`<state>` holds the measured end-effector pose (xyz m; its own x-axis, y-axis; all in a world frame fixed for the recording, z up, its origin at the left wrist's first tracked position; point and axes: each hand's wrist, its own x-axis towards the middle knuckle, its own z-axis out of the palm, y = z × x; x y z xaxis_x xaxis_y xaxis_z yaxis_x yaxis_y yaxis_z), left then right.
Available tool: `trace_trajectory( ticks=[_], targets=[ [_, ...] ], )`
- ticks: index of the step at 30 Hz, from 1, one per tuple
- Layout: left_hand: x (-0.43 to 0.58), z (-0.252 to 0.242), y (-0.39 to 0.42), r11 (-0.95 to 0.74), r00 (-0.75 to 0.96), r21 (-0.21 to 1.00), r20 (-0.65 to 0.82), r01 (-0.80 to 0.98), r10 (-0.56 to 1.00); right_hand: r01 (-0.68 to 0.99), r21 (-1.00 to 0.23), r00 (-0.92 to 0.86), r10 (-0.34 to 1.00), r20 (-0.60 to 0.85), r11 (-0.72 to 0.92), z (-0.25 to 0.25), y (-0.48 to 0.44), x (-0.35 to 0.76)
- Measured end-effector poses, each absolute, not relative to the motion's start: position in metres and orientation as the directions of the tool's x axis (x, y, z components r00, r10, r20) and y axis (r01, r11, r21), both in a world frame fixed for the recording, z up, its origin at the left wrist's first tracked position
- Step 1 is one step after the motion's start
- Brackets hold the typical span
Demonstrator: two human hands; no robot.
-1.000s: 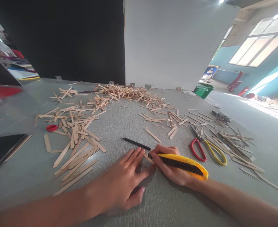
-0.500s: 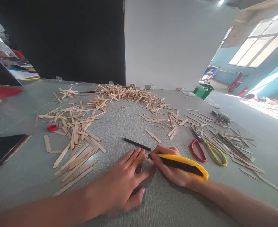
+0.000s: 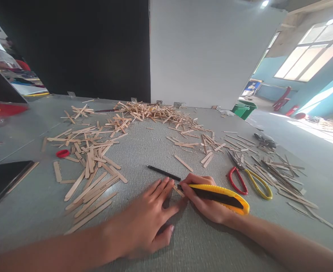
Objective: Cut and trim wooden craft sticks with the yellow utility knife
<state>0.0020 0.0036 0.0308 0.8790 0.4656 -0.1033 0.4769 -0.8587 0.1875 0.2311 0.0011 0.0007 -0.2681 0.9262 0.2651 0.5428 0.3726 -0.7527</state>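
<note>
My right hand (image 3: pixel 203 202) is closed around a yellow and black utility knife (image 3: pixel 234 197), its front end pointing left. That end meets a short visible piece of a wooden craft stick (image 3: pixel 178 190) on the table. My left hand (image 3: pixel 147 217) lies palm down with fingers stretched out, its fingertips pressing on the stick; most of the stick is hidden under the fingers. The blade tip is too small to make out. Just beyond both hands lies a black pen (image 3: pixel 163 172).
Scissors (image 3: pixel 237 181) with red and yellow handles lie to the right, near cut wood strips (image 3: pixel 289 189). Craft sticks (image 3: pixel 95 158) are heaped at left and back. A dark phone-like slab (image 3: pixel 4 181) and a red ring (image 3: pixel 62 153) lie left. Upright panels (image 3: pixel 194 53) stand behind.
The rear end of the utility knife has shifted up very slightly. Both hands otherwise stay in place, and the stick has not visibly moved.
</note>
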Motion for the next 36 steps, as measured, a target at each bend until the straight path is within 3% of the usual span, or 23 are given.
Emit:
trace_trajectory(
  ticks=[11, 36],
  targets=[
    [-0.0016, 0.0258, 0.0057, -0.856, 0.883, 0.232, -0.036, 0.463, 0.468, 0.53, -0.765, -0.267, 0.928, 0.259, 0.365, 0.0026, 0.0002, 0.2301],
    [0.0017, 0.0328, 0.0055, -0.851, 0.88, 0.225, -0.085, 0.474, 0.468, 0.543, -0.749, -0.273, 0.923, 0.27, 0.379, -0.0002, 0.0002, 0.2311]
  ],
)
